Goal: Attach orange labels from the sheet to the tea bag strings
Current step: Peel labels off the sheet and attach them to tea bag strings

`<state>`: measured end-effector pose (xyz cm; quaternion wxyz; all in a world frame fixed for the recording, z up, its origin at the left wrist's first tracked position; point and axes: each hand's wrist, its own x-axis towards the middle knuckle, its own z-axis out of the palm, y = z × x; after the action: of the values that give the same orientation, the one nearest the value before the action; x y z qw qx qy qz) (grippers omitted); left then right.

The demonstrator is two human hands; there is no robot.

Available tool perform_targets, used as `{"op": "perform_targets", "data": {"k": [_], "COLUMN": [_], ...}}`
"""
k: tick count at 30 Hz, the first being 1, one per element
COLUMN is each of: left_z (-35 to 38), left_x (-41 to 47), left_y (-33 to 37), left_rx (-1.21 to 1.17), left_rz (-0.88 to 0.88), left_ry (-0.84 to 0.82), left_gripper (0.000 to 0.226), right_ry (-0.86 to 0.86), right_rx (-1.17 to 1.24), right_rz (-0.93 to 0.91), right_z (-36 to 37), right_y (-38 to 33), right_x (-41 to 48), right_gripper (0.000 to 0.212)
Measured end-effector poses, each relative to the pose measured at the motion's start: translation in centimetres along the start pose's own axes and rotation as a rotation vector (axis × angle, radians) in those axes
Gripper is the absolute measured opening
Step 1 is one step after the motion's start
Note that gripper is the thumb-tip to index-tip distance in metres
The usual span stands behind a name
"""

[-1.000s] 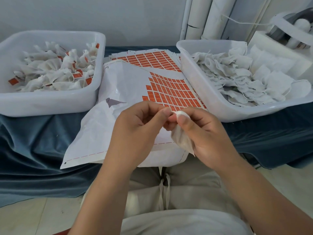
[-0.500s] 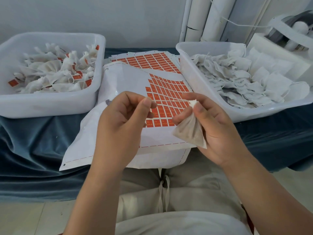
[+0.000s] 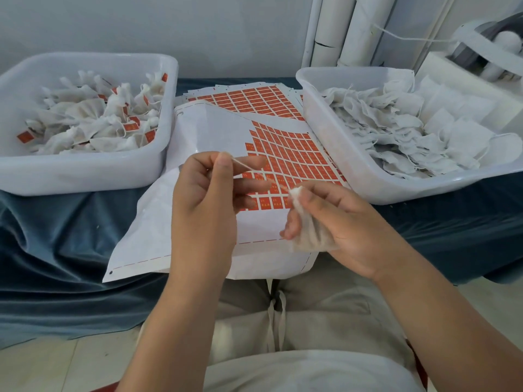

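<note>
**Desk** [image 3: 56, 236]: draped in blue cloth; carried all the items below.

**Right tub** [image 3: 334, 154]: white plastic, heaped with bags that showed no labels.

**Left tub** [image 3: 85, 176]: white plastic, held bags already tagged in orange.

**Sheet** [image 3: 198, 216]: white backing, lay between the tubs with its near edge hanging over the desk front. The left part was stripped bare. A stack of fuller sheets [image 3: 249, 97] lay behind it.

**Left hand** [image 3: 203, 199]: held above the sheet. Its grip pinched the free end of the string under the thumb, with the other fingers reaching toward the labels.

**Right hand** [image 3: 348, 222]: over the sheet's near right corner. Its grip was curled round the tea bag.

**Tea bag** [image 3: 308, 236]: pale and crumpled, with its gathered neck poking out above the fingers.

**String** [image 3: 254, 171]: ran straight from the bag's neck to the left pinch, above the lowest label rows.

**Orange labels** [image 3: 294, 157]: small rectangles in rows on the sheet's right part.

**Handling note (judgement):** the string was drawn out ready for a label. It would go best with the string kept taut. One label should be lifted from the stripped edge and the string laid across its middle near the free end. The label should then be folded squarely so no adhesive is left exposed.
</note>
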<state>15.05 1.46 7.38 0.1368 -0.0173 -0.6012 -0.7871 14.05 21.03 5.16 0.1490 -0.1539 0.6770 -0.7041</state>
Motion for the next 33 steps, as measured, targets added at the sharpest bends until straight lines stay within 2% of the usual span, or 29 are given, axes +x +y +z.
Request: {"op": "perform_targets", "data": {"k": [3, 6, 9, 11, 13, 16, 18, 23, 24, 26, 28, 30, 33], "left_z": [0.2, 0.1, 0.0, -0.1, -0.1, 0.1, 0.2, -0.2, -0.3, -0.6, -1.0, -1.2, -1.2], "left_x": [0.1, 0.1, 0.1, 0.1, 0.1, 0.0, -0.2, -0.7, -0.8, -0.8, -0.7, -0.7, -0.3], "left_y": [-0.2, -0.6, -0.7, -0.7, -0.8, -1.0, -1.0, -0.1, 0.1, 0.6, 1.0, 1.3, 1.3], "left_rx": [-0.160, -0.083, 0.027, 0.082, 0.163, 0.408, 0.604, 0.963, 1.029, 1.102, 1.056, 1.011, 0.929], "left_rz": [-0.076, -0.066, -0.060, -0.062, -0.058, 0.018, 0.079, 0.292, 0.346, 0.425, 0.474, 0.522, 0.543], "left_ry": [-0.064, -0.139, -0.188, -0.185, -0.177, -0.159, -0.186, -0.509, -0.549, -0.553, -0.522, -0.481, -0.467], "left_gripper": [0.022, 0.020, 0.018, 0.017, 0.015, 0.013, 0.014, 0.018, 0.016, 0.014, 0.015, 0.015, 0.016], "right_ry": [-0.154, -0.314, -0.407, -0.435, -0.403, -0.313, -0.288, -0.059, -0.002, 0.103, 0.152, 0.100, -0.119], "right_rx": [-0.112, -0.086, -0.143, -0.137, -0.106, -0.071, -0.022, 0.225, 0.179, -0.117, -0.427, -0.576, -0.641], "right_rz": [0.136, 0.197, 0.192, 0.158, 0.095, -0.067, -0.165, -0.120, -0.091, -0.039, -0.014, 0.025, 0.086], "right_z": [-0.1, 0.0, -0.1, -0.1, 0.0, 0.1, 0.3, 0.5, 0.4, 0.2, 0.1, 0.1, 0.2], "right_y": [0.4, 0.6, 0.9, 1.2, 1.2, 1.1, 1.1, 0.1, -0.3, -1.0, -1.6, -2.1, -2.3], "right_x": [-0.3, -0.4, -0.3, -0.4, -0.4, -0.1, 0.0, -0.2, -0.3, -0.5, -0.7, -0.9, -1.2], "right_gripper": [0.030, 0.032, 0.046, 0.041, 0.037, 0.059, 0.058, 0.043, 0.039, 0.036, 0.051, 0.055, 0.047]}}
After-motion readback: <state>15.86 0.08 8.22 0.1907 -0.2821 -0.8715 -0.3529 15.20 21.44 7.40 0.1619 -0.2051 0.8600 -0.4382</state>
